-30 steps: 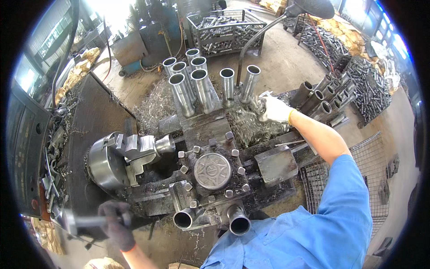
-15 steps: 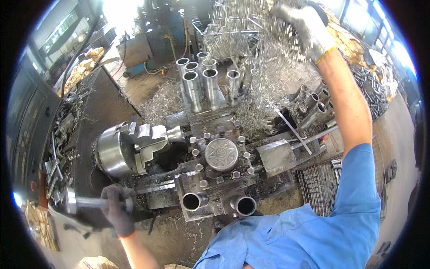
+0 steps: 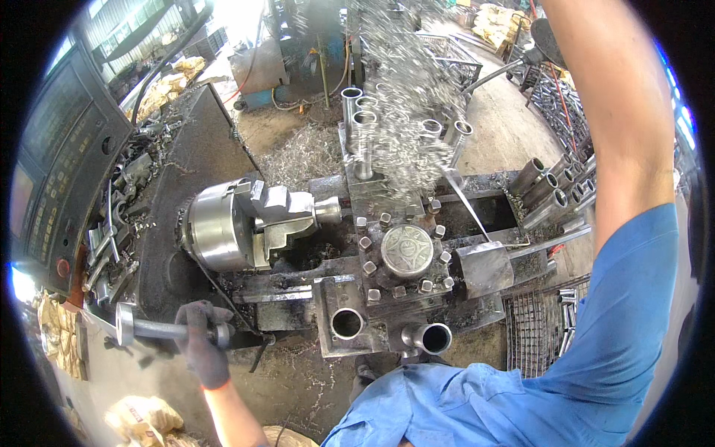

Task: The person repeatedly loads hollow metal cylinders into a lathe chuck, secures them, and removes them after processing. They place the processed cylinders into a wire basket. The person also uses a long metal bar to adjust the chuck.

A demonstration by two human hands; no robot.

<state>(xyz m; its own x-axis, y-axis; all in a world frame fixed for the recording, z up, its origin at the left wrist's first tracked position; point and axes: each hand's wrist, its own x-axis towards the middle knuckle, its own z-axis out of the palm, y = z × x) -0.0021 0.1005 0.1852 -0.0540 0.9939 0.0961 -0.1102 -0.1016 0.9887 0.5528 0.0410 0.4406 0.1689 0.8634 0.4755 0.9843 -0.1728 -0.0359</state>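
My left hand (image 3: pixel 202 344), in a dark glove, is closed round a grey metal shaft with a round flange (image 3: pixel 167 329) at its left end. It holds the flanged shaft level, in front of the lathe chuck (image 3: pixel 220 226). My right arm (image 3: pixel 633 127) reaches up past the upper edge, so its hand is out of view. A blurred mass of metal chips (image 3: pixel 413 89) is in the air above the lathe. Behind the tool post (image 3: pixel 407 252) stand several upright metal tubes (image 3: pixel 363 145), partly hidden by the chips.
A machine control panel (image 3: pixel 63 167) stands at the left. Two open tube sockets (image 3: pixel 436 339) face me on the near side of the tool post. A flat metal strip (image 3: pixel 468 205) leans behind a metal block (image 3: pixel 484 267). More tubes (image 3: pixel 547 208) lie at the right, above a wire rack (image 3: pixel 532 328).
My right hand has risen out of view at the top. The chips in the air have shifted and spread. My left hand keeps the flanged shaft; the whole view has shifted somewhat.
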